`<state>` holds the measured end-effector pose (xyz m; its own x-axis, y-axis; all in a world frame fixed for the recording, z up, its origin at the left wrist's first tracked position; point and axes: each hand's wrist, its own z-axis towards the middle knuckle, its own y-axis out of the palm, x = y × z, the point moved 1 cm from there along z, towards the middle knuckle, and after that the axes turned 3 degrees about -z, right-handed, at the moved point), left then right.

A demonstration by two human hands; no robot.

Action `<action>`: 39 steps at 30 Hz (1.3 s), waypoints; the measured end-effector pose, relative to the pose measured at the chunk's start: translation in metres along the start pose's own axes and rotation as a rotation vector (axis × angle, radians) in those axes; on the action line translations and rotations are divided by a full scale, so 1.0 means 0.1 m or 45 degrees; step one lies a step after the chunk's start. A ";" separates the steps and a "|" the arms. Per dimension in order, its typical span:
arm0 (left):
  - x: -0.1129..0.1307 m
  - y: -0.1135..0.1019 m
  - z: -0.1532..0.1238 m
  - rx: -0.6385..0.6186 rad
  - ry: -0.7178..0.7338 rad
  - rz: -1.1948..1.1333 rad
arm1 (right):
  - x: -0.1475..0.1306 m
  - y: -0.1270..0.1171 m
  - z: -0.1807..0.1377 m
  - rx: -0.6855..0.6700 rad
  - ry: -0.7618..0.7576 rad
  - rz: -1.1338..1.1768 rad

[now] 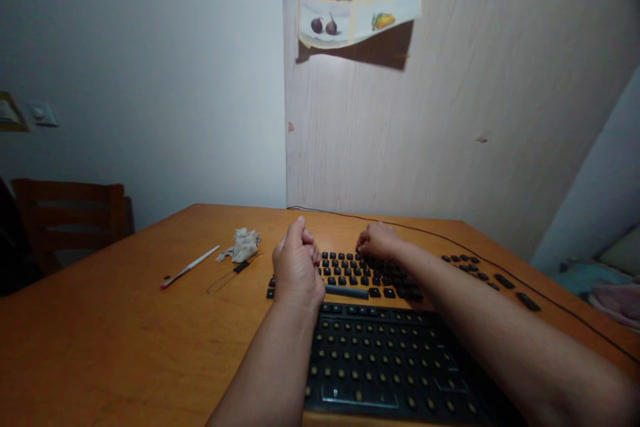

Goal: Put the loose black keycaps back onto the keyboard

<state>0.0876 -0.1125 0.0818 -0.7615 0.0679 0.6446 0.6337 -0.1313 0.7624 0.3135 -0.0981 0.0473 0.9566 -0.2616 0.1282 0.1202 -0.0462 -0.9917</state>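
Black loose keycaps [342, 271] lie in rows on the wooden table, behind a black keyboard base [370, 353] whose key posts are bare. A long space bar [346, 291] lies in the front row of caps. My left hand [297, 260] is curled closed over the left end of the rows, thumb uppermost; whatever is inside its fingers is hidden. At the back row, my right hand [379, 241] has its fingertips pinched together on a small dark keycap. My right forearm covers part of the caps and the right side of the base.
Left on the table [125, 327] lie a white brush-like stick [193, 267], a crumpled grey cloth [244, 245] and a wire keycap puller [241, 267]. More keycaps [504, 281] are at the right. A thin black cable [445, 238] runs along the back and right. A wooden chair [75, 213] stands left.
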 end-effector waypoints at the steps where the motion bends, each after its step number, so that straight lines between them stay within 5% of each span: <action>1: 0.00 0.00 0.00 0.006 -0.003 0.001 | 0.00 0.00 0.01 0.001 -0.002 0.000; 15: 0.00 0.00 -0.01 -0.022 -0.020 0.024 | 0.03 -0.10 -0.14 0.243 -0.069 0.252; 29: -0.06 0.00 -0.04 -0.041 -0.014 0.082 | -0.03 -0.30 -1.17 0.732 -0.539 0.306; 39: -0.09 0.00 -0.03 -0.055 -0.027 0.099 | -0.02 -0.37 -1.63 0.684 -0.556 0.410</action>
<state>0.0938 -0.1158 0.0755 -0.7066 0.0769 0.7034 0.6841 -0.1796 0.7069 0.2638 -0.2526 0.0862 0.9709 0.2278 -0.0745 -0.1771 0.4725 -0.8634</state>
